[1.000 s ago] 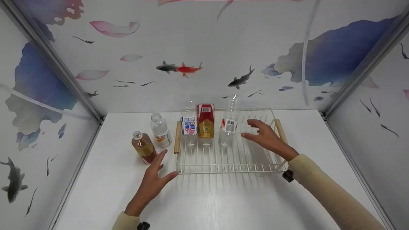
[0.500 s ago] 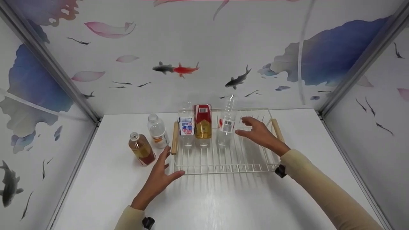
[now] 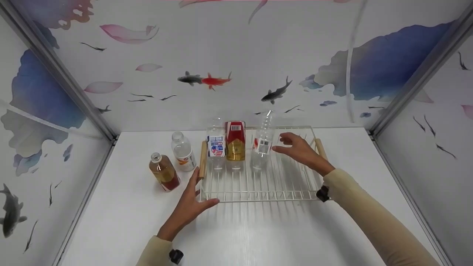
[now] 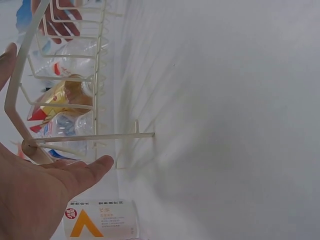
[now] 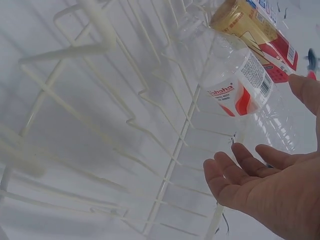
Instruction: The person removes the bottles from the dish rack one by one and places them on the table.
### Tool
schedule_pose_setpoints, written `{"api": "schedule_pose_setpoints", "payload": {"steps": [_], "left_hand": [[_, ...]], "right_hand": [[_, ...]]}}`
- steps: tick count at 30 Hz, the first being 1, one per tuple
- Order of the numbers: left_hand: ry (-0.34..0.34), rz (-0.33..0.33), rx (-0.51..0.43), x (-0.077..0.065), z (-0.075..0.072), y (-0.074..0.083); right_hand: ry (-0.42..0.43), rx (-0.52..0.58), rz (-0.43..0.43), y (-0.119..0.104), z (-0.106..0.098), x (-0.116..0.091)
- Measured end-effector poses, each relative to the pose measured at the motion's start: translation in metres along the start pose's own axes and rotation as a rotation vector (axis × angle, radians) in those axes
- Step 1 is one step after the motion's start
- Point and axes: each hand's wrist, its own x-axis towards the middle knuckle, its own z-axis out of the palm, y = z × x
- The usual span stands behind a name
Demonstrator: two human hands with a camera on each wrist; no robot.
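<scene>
The plainest print I can read is a red "ahaha" on the white label (image 5: pixel 242 95) of the clear bottle (image 3: pixel 262 147); its first letter is hard to make out. A red swoosh and a barcode share that label. Outside the rack, the orange-marked bottle (image 4: pixel 102 220) shows an orange V, a red round logo and small sideways characters. Another barcode sits on the red-and-gold container (image 3: pixel 235 141); print on the amber bottle (image 3: pixel 164 173) is too small to read.

My right hand (image 3: pixel 301 149) runs off the edge of its wrist view. The clear bottle is transparent and ribbed, and sits within the wire rack (image 3: pixel 258 201), just beside my right thumb. That hand's thumb and fingers stand apart, holding nothing. My left hand (image 3: pixel 188 207), digits spread too, is at the rack's near left corner; I cannot tell whether it touches.
</scene>
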Motion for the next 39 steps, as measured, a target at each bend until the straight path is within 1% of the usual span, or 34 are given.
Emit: {"api": "schedule_pose_setpoints", "payload": {"steps": [7, 15, 22, 25, 33, 39], "left_hand": [[-0.004, -0.011, -0.071, 0.002, 0.005, -0.002], [0.003, -0.016, -0.08, 0.002, 0.006, -0.005], [0.001, -0.026, -0.096, 0.003, 0.008, -0.006], [0.005, -0.026, -0.095, 0.004, 0.009, -0.006], [-0.004, 0.01, -0.086, 0.004, 0.009, -0.007], [0.001, 0.0, -0.078, 0.003, 0.008, -0.008]], "right_hand": [[-0.015, 0.037, -0.004, 0.001, 0.006, 0.009], [-0.033, 0.077, 0.023, -0.002, 0.017, 0.02], [-0.03, 0.127, 0.036, 0.002, 0.024, 0.029], [-0.029, 0.157, 0.056, 0.004, 0.026, 0.034], [-0.028, 0.274, 0.12, 0.003, 0.028, 0.044], [-0.038, 0.339, 0.162, -0.001, 0.03, 0.044]]}}
